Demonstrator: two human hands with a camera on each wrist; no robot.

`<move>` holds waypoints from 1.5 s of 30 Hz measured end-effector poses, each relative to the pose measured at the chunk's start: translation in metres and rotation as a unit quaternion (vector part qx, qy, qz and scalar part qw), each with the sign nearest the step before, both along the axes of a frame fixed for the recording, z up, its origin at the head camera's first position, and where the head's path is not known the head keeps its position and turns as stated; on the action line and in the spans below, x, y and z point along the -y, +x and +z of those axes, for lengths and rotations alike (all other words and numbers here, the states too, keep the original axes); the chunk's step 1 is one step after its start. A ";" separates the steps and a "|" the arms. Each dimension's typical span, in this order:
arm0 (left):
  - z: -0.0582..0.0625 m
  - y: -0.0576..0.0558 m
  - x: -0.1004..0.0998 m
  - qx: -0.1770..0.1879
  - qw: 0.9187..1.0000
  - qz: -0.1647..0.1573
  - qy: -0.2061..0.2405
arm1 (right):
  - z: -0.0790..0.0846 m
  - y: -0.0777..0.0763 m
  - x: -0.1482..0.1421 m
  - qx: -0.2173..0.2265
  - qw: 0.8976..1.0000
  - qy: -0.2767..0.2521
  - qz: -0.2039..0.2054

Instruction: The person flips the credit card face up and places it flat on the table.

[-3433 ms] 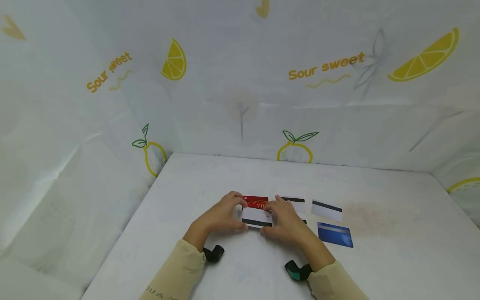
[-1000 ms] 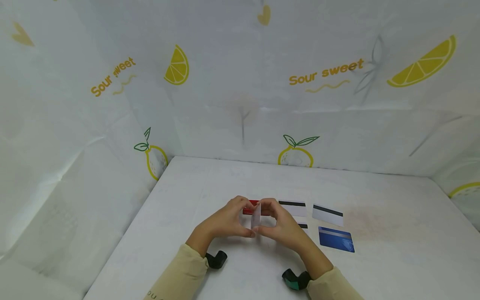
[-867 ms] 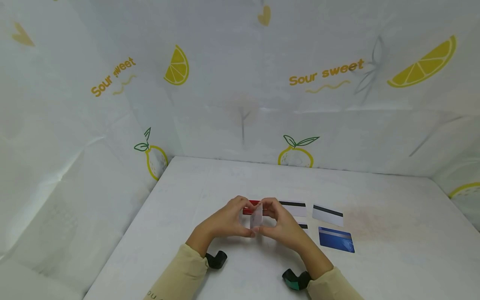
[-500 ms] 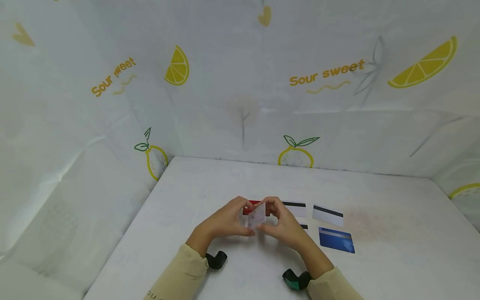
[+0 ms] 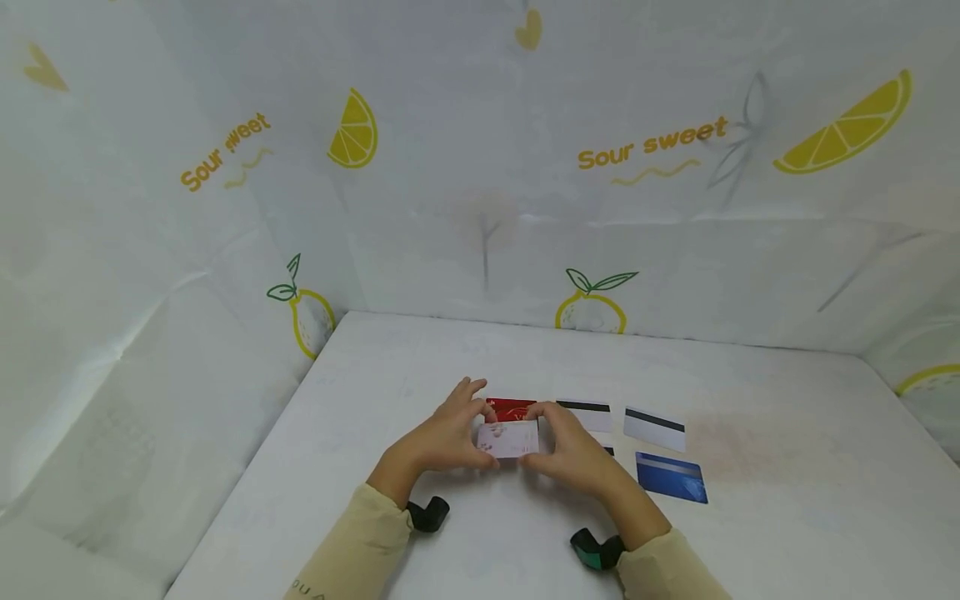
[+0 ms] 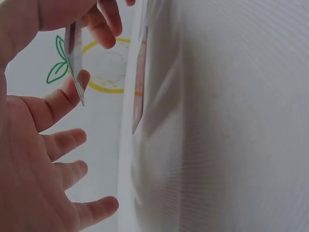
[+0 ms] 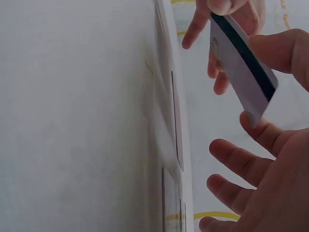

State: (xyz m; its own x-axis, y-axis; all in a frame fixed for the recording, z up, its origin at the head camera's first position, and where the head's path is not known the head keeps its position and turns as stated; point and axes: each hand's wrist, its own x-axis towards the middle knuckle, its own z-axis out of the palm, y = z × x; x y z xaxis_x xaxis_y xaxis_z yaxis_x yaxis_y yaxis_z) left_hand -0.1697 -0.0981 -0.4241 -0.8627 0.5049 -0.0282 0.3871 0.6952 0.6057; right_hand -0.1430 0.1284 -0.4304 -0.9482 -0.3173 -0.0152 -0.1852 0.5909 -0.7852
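A pale pink magnetic stripe card (image 5: 508,439) with a printed pattern is held level above the table between both hands. My left hand (image 5: 442,435) pinches its left side between thumb and index finger, the other fingers spread away. At the opposite side, the thumb and index finger of my right hand (image 5: 576,454) pinch the same card. Its dark stripe shows on the underside of the card (image 7: 241,65) in the right wrist view. Just beyond it, a red card (image 5: 512,408) lettered in gold lies on the table, partly covered by the fingers.
Right of the hands lie two white striped cards, a nearer one (image 5: 588,417) and a farther one (image 5: 655,429). A blue card (image 5: 671,477) lies in front of them. Another striped card (image 5: 608,452) is mostly hidden behind the right hand. Lemon-printed sheeting (image 5: 480,167) surrounds the white table (image 5: 787,517).
The card in the hands has been turned over: its striped face was up, then it stood on edge, and now its pink printed face is up. The other cards have not moved.
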 end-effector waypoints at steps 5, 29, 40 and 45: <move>-0.004 -0.001 -0.002 0.001 0.999 0.004 -0.044 | -0.002 -0.003 -0.003 -0.051 0.996 0.061 0.028; -0.009 0.000 -0.006 0.015 0.994 0.022 -0.110 | -0.008 -0.006 -0.007 -0.038 0.988 0.145 0.029; -0.013 -0.001 -0.007 0.015 0.992 0.031 -0.120 | -0.008 -0.007 -0.005 -0.034 0.985 0.169 0.026; -0.011 0.000 -0.007 0.018 0.993 0.031 -0.116 | -0.009 -0.006 -0.005 -0.032 0.985 0.169 0.022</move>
State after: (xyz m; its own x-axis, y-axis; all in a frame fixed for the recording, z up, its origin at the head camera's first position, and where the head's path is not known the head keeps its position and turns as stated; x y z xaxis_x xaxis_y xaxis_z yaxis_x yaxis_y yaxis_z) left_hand -0.1697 -0.0909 -0.4354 -0.8883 0.4268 -0.1698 0.3197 0.8398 0.4388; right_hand -0.1495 0.1336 -0.4398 -0.9358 -0.3460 -0.0673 -0.2602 0.8070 -0.5301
